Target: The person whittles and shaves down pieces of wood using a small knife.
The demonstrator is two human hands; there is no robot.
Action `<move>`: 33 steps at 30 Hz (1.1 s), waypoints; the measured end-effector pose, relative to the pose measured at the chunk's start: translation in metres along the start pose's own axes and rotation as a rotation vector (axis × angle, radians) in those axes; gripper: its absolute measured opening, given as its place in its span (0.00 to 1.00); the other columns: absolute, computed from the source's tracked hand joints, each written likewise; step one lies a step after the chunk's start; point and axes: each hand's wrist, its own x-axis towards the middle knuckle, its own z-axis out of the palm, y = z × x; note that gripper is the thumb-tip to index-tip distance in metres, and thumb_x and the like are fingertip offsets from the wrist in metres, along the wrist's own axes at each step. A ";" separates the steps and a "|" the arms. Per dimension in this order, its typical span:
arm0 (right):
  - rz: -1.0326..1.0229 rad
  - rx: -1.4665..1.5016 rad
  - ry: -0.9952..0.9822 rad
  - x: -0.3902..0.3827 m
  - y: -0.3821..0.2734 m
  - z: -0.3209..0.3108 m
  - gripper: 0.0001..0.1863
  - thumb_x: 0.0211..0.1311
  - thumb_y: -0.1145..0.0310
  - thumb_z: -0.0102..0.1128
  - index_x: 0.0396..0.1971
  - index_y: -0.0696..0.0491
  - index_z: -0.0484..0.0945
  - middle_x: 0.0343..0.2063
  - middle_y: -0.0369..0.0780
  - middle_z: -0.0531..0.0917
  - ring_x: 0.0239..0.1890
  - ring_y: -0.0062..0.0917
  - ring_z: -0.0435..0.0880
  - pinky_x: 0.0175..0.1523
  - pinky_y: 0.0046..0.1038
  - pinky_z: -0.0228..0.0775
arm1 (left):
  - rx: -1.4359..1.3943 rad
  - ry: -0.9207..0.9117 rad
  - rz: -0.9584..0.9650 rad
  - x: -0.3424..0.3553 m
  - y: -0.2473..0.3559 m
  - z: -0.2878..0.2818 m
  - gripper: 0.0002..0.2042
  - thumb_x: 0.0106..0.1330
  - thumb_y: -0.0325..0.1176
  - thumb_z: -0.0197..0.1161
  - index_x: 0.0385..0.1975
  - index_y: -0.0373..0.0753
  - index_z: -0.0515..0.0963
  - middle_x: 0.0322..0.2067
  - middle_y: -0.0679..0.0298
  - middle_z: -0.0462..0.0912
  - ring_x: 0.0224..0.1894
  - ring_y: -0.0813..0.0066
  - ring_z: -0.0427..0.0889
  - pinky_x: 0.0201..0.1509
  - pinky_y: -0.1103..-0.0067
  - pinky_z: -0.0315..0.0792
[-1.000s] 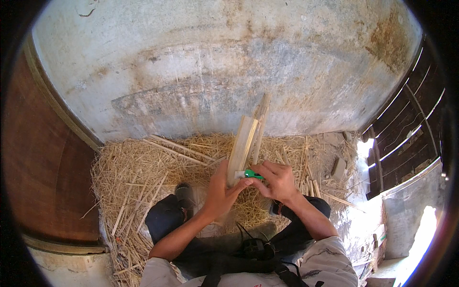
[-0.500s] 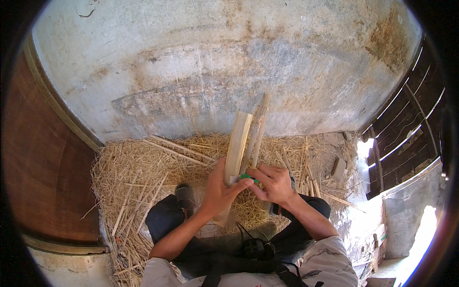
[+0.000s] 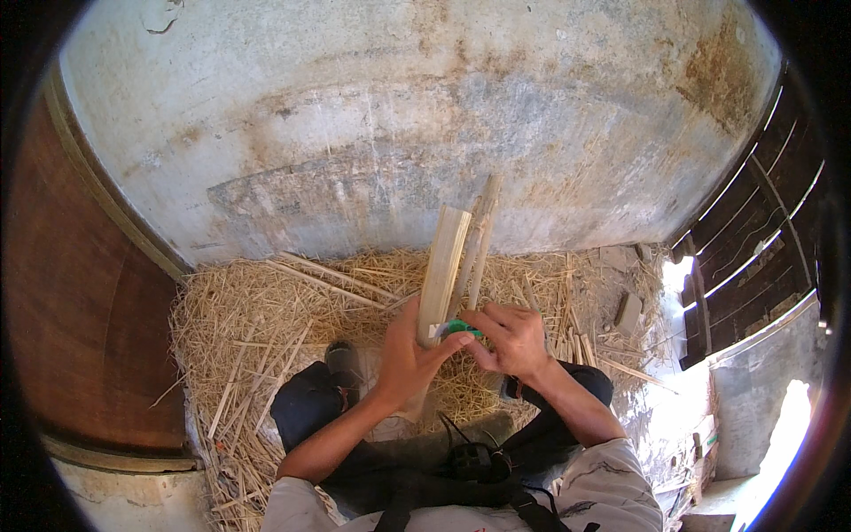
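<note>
My left hand [image 3: 409, 352] is wrapped around a pale, flat-faced length of split wood or bamboo [image 3: 444, 262] that stands tilted in front of me. Its lower part is hidden by my hand. My right hand [image 3: 517, 341] is closed on a small green object [image 3: 463, 328] pressed near the wood's edge. A whitish bit shows at its left end, against the pale face. My left thumb reaches across to the green object. Its exact kind is too small to make out.
Thin sticks [image 3: 483, 226] lean toward the stained wall [image 3: 372, 133] just behind. Straw [image 3: 235, 301] with loose strips covers the floor around my feet. A brick-like block [image 3: 628, 313] lies at right. A brown panel [image 3: 106, 293] stands left; dark slats [image 3: 753, 248] are at right.
The pale piece and both hands have shifted very slightly to the right. Slightly more of the green object shows between my hands. Both grips stay the same.
</note>
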 end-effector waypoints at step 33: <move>0.456 0.115 0.277 0.007 0.062 -0.042 0.10 0.71 0.64 0.70 0.41 0.56 0.86 0.27 0.46 0.85 0.26 0.33 0.85 0.35 0.33 0.75 | -0.269 -0.319 -0.434 -0.015 0.007 0.008 0.20 0.83 0.47 0.57 0.63 0.38 0.72 0.32 0.71 0.75 0.27 0.84 0.72 0.31 0.78 0.70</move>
